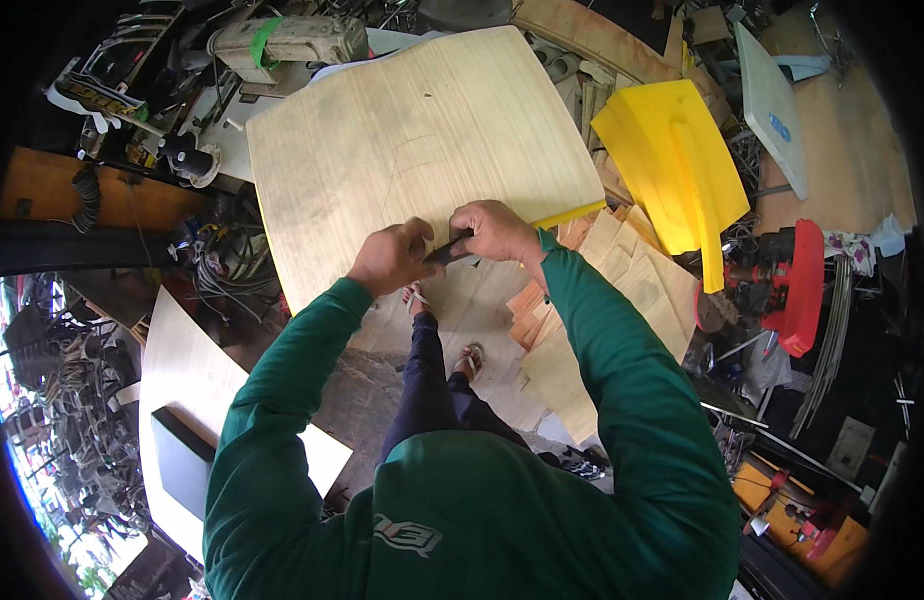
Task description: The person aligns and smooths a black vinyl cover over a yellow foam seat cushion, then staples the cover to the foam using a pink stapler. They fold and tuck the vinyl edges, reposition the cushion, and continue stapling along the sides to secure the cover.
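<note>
A pale wood-grain panel [422, 130] with yellow showing along its near edge lies in front of me. At that near edge my left hand [390, 256] and my right hand [496, 236] are close together, both closed. Between them is a small, dark, narrow object [448, 249], slanting up to the right. The fingers of both hands are wrapped round it and hide part of it, so its exact kind cannot be made out. Faint pencil-like lines mark the panel just beyond my hands.
Yellow curved pieces [672, 160] lie right of the panel. Thin wood-grain sheets [612, 320] are stacked below them. A red machine [797, 290] stands further right. Far left are a grey motor-like machine [292, 45] and coiled cables [237, 270]. A white board [182, 350] leans at lower left.
</note>
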Motion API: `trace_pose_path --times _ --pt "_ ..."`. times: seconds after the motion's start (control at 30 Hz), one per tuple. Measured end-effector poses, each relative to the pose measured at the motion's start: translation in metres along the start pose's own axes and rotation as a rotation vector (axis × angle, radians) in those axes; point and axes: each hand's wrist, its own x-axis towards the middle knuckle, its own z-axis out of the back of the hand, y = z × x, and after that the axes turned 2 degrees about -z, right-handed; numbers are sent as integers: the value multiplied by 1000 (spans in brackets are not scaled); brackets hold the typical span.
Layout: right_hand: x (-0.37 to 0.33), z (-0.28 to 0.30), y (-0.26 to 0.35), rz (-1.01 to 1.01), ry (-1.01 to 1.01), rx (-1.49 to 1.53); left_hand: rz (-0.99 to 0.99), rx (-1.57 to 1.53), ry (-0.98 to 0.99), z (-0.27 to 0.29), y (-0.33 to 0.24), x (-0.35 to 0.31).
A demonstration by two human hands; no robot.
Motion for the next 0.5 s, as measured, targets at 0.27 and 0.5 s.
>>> trace_pose_path --times 0.27,0.5 --pt "3 6 14 -36 53 -68 -528 375 139 23 23 16" --pt "13 -6 15 240 96 -132 -640 313 81 16 42 22"
